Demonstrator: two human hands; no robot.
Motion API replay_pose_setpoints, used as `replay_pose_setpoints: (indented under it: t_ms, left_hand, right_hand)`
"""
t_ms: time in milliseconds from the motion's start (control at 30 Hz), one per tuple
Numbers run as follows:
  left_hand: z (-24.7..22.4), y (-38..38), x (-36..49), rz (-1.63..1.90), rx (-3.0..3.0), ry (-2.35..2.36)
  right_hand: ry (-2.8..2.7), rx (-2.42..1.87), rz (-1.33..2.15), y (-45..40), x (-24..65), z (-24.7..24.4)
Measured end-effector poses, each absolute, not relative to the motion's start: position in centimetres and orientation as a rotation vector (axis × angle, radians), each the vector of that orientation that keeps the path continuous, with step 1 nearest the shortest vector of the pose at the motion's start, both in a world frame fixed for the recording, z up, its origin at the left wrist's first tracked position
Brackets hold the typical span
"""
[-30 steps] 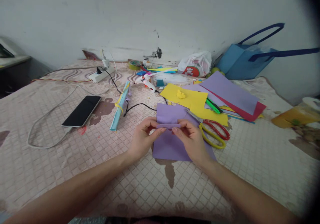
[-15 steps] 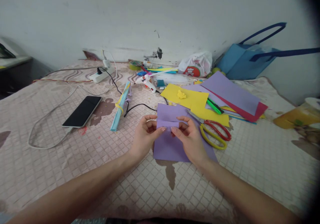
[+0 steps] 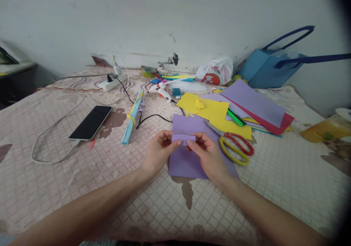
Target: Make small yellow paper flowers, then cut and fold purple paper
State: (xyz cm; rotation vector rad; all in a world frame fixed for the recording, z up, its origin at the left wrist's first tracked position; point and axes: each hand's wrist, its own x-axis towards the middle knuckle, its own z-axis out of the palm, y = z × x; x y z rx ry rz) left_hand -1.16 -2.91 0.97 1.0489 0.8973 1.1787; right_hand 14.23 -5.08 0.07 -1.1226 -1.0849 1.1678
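Observation:
Between both hands is a small folded piece of purple paper (image 3: 184, 138). My left hand (image 3: 160, 151) pinches its left end, thumb in front and fingers behind. My right hand (image 3: 207, 152) grips the other end the same way. Beneath them a larger purple sheet (image 3: 189, 165) lies on the table. Scissors (image 3: 233, 145) with one red and one yellow handle rest just right of my right hand, their blades over the sheet's edge. Left of my left hand lies a light blue paper strip (image 3: 131, 119) with yellow and purple curls on it.
A phone (image 3: 91, 122) on a white cable lies at left, near a power strip (image 3: 113, 83). Behind the hands are a glue gun (image 3: 161, 91) and yellow paper (image 3: 203, 105). A green cutter (image 3: 236, 117), a drink cup (image 3: 329, 127) and a blue bag (image 3: 260, 68) are at right.
The upper part of the small purple paper, raised before, is now folded down behind the front flap. My fingers have drawn in slightly around its ends.

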Motion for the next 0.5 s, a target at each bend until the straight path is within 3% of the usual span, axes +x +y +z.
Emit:
replay_pose_setpoints:
  t_ms: [500]
  left_hand:
    - [0.89, -2.95, -1.16, 1.16, 1.036, 0.905]
  right_hand:
    - [-1.098, -1.162, 1.131, -4.96, 14.18, -0.36]
